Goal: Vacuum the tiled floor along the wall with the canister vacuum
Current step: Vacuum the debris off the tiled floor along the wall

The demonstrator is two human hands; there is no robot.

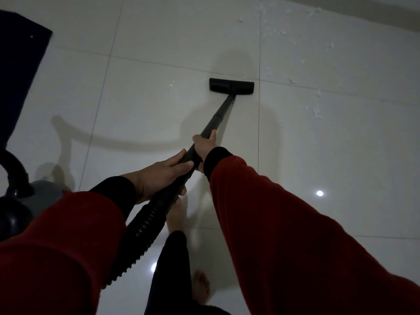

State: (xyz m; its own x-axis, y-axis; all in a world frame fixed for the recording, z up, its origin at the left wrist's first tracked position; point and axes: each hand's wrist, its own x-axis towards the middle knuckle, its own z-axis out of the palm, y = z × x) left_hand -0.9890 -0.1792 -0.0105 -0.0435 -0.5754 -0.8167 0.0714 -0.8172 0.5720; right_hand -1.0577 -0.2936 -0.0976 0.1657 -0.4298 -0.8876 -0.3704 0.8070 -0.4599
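Note:
Both hands grip the black vacuum wand (218,118). My right hand (205,146) holds it further down the tube, and my left hand (159,175) wraps it near where the ribbed hose (141,230) joins. The flat black floor nozzle (231,86) rests on the glossy white tiled floor (159,87), just left of a dark grout line. White scraps of debris (316,111) lie scattered on the tiles to the right and beyond the nozzle, up to the wall base (375,17) at the top right. The grey and black canister (34,198) sits at the lower left.
A dark blue mat (18,64) lies at the upper left. My bare feet (201,287) stand on the tiles below the hands. The hose loops from the canister at the left edge. Ceiling lights reflect in the floor.

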